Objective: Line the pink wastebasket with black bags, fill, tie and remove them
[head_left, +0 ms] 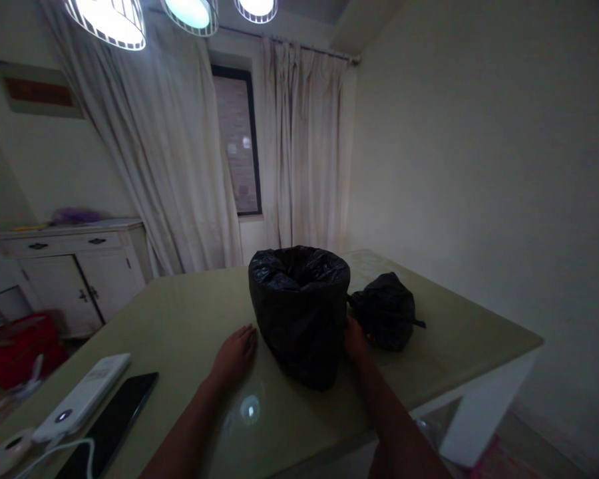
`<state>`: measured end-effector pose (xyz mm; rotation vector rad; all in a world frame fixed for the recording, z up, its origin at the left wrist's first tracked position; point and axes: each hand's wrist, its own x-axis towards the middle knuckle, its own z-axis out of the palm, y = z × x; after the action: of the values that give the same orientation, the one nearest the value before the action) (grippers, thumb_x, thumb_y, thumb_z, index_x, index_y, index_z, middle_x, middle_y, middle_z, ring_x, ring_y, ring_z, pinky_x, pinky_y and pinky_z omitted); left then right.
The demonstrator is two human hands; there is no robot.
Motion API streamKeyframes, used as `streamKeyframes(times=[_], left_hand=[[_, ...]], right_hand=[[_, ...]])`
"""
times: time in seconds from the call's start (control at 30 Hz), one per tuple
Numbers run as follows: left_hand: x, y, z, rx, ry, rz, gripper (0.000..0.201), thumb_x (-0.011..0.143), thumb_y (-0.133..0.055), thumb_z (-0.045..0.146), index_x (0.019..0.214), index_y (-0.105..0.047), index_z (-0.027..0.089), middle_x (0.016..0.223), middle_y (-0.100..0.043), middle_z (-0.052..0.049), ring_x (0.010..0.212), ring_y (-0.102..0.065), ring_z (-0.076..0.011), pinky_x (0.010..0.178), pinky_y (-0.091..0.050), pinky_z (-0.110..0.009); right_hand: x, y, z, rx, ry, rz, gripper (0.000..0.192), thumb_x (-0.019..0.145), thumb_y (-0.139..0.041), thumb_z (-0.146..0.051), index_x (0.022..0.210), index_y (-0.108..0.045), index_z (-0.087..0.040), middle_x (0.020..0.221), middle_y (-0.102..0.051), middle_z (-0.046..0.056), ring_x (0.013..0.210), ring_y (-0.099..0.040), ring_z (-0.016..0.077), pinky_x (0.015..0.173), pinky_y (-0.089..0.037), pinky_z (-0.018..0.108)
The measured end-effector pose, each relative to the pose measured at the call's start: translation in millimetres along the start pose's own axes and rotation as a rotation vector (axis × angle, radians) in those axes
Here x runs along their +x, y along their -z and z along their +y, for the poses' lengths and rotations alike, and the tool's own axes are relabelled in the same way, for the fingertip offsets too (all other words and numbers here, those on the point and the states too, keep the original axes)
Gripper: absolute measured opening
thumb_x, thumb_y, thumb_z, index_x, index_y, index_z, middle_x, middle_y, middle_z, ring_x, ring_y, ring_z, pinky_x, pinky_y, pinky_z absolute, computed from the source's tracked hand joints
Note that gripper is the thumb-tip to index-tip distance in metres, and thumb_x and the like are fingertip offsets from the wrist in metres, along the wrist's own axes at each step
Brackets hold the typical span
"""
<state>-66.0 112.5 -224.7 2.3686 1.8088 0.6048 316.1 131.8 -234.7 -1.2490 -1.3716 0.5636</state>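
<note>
A black trash bag [299, 326] stands upright at the middle of the table, its top folded outward round a wide opening. It has the shape of a bucket or bin, but any container inside is covered. Beside its left side my left hand [237, 347] lies on the tabletop, fingers extended and holding nothing. My right hand [354, 338] is at the bag's right side; its fingers are partly hidden, so their grip is unclear. Just beyond that hand sits a tied, filled black bag [387, 309] with a knotted end sticking out.
On the left of the greenish table [190, 299] lie a white power bank [82, 396], a black phone [112, 422] and a white cable [54, 449]. A white cabinet [70, 266] and a red bag [24, 349] stand further left. A plain wall [479, 166] borders the right.
</note>
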Motion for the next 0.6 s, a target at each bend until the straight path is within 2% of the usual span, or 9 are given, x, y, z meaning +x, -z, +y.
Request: streamKeyframes(times=[0.23, 0.33, 0.4, 0.5, 0.6], left_hand=[[0.5, -2.8, -1.0, -0.04, 0.003, 0.045, 0.052, 0.105, -0.044, 0.034, 0.145, -0.071, 0.015, 0.16, -0.065, -0.015, 0.149, -0.061, -0.0308, 0.129, -0.044, -0.05], [0.1, -3.2, 1.1, -0.07, -0.007, 0.091, 0.051, 0.103, -0.047, 0.035, 0.139, -0.075, 0.013, 0.154, -0.069, -0.017, 0.145, -0.065, -0.0327, 0.126, -0.047, -0.05], [-1.0, -1.6, 2.9, -0.096, -0.011, 0.138, 0.045, 0.099, -0.053, 0.034, 0.131, -0.079, 0.016, 0.148, -0.074, -0.015, 0.139, -0.069, -0.0317, 0.122, -0.052, -0.047], [-3.0, 8.2, 4.4, -0.129, 0.032, 0.28, 0.039, 0.094, -0.054, 0.024, 0.123, -0.08, 0.02, 0.131, -0.082, -0.013, 0.121, -0.077, -0.0298, 0.107, -0.061, -0.045], [-3.9, 31.2, 10.4, -0.135, 0.152, 0.541, 0.047, 0.097, -0.041, 0.017, 0.133, -0.07, 0.01, 0.128, -0.077, -0.022, 0.12, -0.072, -0.0327, 0.106, -0.058, -0.051]], right_hand=[[-2.4, 0.8, -13.1, 0.007, -0.004, 0.002, 0.053, 0.078, -0.058, -0.049, 0.11, -0.084, -0.016, 0.117, -0.083, 0.019, 0.107, -0.078, 0.042, 0.1, -0.062, 0.056], [-3.8, 1.7, -18.3, 0.017, -0.001, 0.008, 0.05, 0.078, -0.058, -0.049, 0.107, -0.084, -0.017, 0.114, -0.084, 0.019, 0.105, -0.078, 0.0424, 0.099, -0.062, 0.057], [-4.3, 2.2, -20.6, 0.021, 0.0, 0.007, 0.047, 0.079, -0.058, -0.05, 0.102, -0.084, -0.018, 0.112, -0.084, 0.02, 0.103, -0.078, 0.0428, 0.097, -0.062, 0.057], [-4.8, 2.2, -22.0, 0.026, 0.007, -0.001, 0.045, 0.078, -0.06, -0.052, 0.096, -0.083, -0.018, 0.107, -0.084, 0.02, 0.101, -0.078, 0.0421, 0.094, -0.063, 0.056], [-4.9, 0.9, -21.5, 0.032, 0.02, 0.003, 0.045, 0.078, -0.06, -0.052, 0.096, -0.083, -0.017, 0.104, -0.084, 0.018, 0.102, -0.077, 0.0395, 0.096, -0.063, 0.052]])
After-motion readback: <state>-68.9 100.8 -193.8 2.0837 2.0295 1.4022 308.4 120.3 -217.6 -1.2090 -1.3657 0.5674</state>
